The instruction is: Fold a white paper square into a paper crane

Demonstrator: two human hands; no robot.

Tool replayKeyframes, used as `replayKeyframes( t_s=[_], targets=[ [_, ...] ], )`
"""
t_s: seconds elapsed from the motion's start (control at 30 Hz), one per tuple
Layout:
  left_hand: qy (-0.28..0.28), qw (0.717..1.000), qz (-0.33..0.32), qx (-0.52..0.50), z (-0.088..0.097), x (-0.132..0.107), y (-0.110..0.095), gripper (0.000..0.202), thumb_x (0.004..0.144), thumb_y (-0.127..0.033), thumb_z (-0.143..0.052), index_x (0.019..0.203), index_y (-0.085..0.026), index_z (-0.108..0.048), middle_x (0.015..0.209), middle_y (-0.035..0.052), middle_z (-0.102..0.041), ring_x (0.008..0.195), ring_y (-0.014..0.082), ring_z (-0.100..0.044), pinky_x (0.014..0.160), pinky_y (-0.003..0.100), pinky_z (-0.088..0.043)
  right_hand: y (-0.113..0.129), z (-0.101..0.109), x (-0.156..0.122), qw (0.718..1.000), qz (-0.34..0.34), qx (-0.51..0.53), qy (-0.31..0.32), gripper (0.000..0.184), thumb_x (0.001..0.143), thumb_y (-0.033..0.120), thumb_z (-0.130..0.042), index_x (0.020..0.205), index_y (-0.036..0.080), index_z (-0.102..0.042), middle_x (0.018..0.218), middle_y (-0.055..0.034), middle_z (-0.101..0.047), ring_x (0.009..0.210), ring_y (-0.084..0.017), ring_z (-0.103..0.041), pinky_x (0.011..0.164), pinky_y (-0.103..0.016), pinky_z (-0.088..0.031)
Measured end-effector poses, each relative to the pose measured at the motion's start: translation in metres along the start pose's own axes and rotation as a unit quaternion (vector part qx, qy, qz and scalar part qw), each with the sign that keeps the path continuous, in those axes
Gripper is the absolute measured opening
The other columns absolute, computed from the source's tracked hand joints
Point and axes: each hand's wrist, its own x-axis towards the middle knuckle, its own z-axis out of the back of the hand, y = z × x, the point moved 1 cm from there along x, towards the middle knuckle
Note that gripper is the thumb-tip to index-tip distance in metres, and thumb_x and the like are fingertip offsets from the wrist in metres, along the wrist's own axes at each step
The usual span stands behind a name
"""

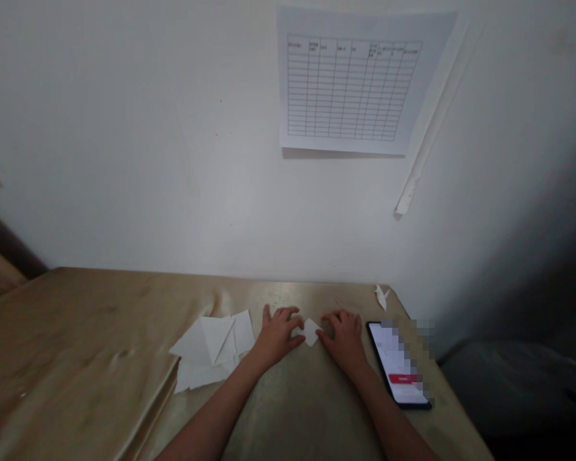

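Note:
A small folded piece of white paper [311,333] lies flat on the table between my two hands. My left hand [281,333] is at its left side, thumb and index finger apart, with a bit of white showing between them. At the paper's right edge, the thumb of my right hand [345,336] touches it, while the other fingers are bent and spread over the tabletop. Left of my left hand lies a loose pile of white paper sheets [201,342], with a folded triangular piece on top.
A phone [396,368] with a lit screen lies right of my right forearm. Behind it, a small folded paper bird [381,297] sits near the table's far right corner. The table [307,410] has a wrinkled tan cover and meets a white wall bearing a printed chart [350,89].

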Motion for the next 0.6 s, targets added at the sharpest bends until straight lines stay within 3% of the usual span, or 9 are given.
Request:
replayKeyframes(
  t_s=[0.2, 0.4, 0.6],
  targets=[
    [0.001, 1.0, -0.006, -0.001, -0.002, -0.001, 0.002, 0.024, 0.085, -0.039, -0.069, 0.108, -0.035, -0.069, 0.137, 0.0049, -0.057, 0.131, 0.0298, -0.046, 0.113, 0.073, 0.001, -0.003, 0.007, 0.002, 0.998, 0.001, 0.043, 0.034, 0.021, 0.089, 0.029, -0.059, 0.102, 0.034, -0.074, 0.112, -0.0046, -0.063, 0.116, -0.024, -0.051, 0.113, -0.051, -0.017],
    [-0.01, 1.0, -0.013, 0.0, -0.001, -0.002, -0.008, 0.04, 0.074, -0.054, -0.075, 0.108, -0.032, -0.068, 0.131, 0.0063, -0.062, 0.128, 0.0312, -0.048, 0.114, 0.071, 0.005, -0.001, 0.009, 0.002, 0.998, 0.02, 0.038, 0.042, 0.021, 0.086, 0.027, -0.062, 0.1, 0.035, -0.076, 0.11, -0.0038, -0.065, 0.114, -0.023, -0.052, 0.111, -0.047, -0.022],
    [-0.014, 1.0, -0.011, 0.002, -0.002, -0.003, -0.011, 0.033, 0.075, -0.044, -0.076, 0.105, -0.033, -0.07, 0.131, 0.0041, -0.062, 0.131, 0.0313, -0.045, 0.114, 0.071, 0.006, -0.004, 0.007, 0.002, 0.998, 0.017, 0.045, 0.042, 0.017, 0.085, 0.03, -0.066, 0.097, 0.033, -0.076, 0.11, -0.0037, -0.066, 0.115, -0.024, -0.052, 0.113, -0.049, -0.018]
  ],
)
